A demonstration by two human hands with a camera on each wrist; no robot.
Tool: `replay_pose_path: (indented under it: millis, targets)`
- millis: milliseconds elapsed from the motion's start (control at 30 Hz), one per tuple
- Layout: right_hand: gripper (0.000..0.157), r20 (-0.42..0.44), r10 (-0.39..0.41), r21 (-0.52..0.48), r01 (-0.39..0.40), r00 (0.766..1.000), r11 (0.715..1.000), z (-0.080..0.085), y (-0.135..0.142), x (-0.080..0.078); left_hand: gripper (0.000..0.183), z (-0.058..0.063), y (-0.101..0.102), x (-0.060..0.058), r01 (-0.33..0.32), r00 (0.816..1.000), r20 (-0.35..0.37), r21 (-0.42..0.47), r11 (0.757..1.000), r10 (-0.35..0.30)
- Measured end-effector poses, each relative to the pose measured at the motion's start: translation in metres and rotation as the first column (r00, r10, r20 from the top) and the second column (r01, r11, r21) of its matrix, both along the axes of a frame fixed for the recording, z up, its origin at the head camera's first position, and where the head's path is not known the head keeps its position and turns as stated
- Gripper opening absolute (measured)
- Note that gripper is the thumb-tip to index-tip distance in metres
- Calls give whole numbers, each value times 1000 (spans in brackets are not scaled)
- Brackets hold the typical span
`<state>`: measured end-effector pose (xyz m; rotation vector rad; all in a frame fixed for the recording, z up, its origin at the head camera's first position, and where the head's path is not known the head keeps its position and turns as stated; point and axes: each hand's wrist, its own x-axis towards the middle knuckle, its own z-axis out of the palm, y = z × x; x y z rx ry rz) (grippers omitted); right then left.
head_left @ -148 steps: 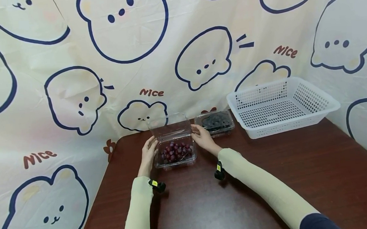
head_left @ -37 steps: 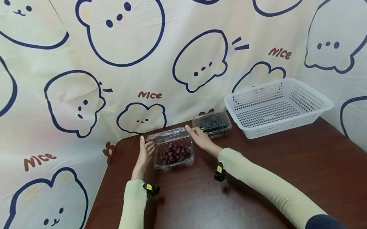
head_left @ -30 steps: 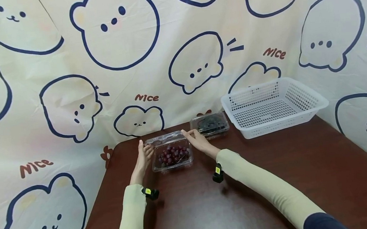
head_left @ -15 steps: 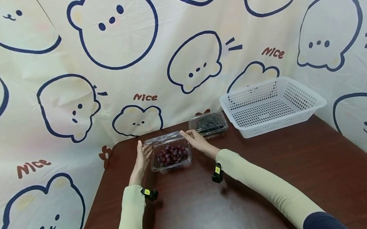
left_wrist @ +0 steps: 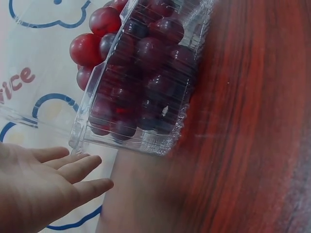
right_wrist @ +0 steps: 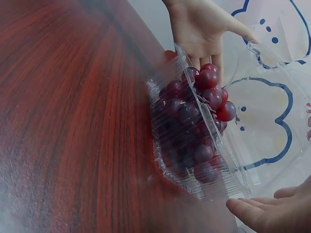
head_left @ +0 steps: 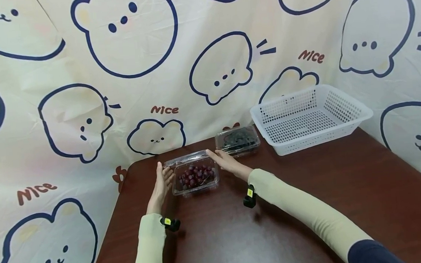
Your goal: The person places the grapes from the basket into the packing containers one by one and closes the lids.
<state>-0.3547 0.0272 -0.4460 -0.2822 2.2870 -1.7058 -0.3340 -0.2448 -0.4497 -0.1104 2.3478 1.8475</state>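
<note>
A clear plastic clamshell box (head_left: pixel 176 189) holding red grapes (head_left: pixel 195 176) stands on the table, its raised lid (head_left: pixel 186 159) seen as a narrow strip at the back. My left hand (head_left: pixel 160 188) is beside the box's left end, palm inward and fingers extended. In the right wrist view, the left thumb reaches the lid's corner. My right hand (head_left: pixel 227 161) is at the right end, its thumb touching or very near the lid's edge, fingers stretched out. In the left wrist view, the left fingers (left_wrist: pixel 80 170) lie just off the box corner.
A second clear box (head_left: pixel 237 139) with dark fruit, its kind unclear, sits behind my right hand. The white perforated basket (head_left: pixel 306 120) stands at the back right. A printed cloth (head_left: pixel 148 87) hangs behind the brown table (head_left: pixel 217 233).
About five seconds ago the lid stood taller, with both hands at its sides. Now it appears lower and narrower, and the left fingers have spread away. Over the last second the hands barely move.
</note>
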Motion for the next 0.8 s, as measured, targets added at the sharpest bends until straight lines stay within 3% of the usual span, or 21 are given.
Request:
replay_pose_path:
  millis: [500, 800]
  targets:
    - [99, 79, 80, -121, -70, 994, 990, -1, 3, -3, 86, -1, -4, 8, 88, 996, 13, 26, 996, -88]
    - [101, 125, 96, -193, -71, 987, 979, -5, 7, -3, 88, -3, -7, 10, 107, 994, 17, 75, 991, -109]
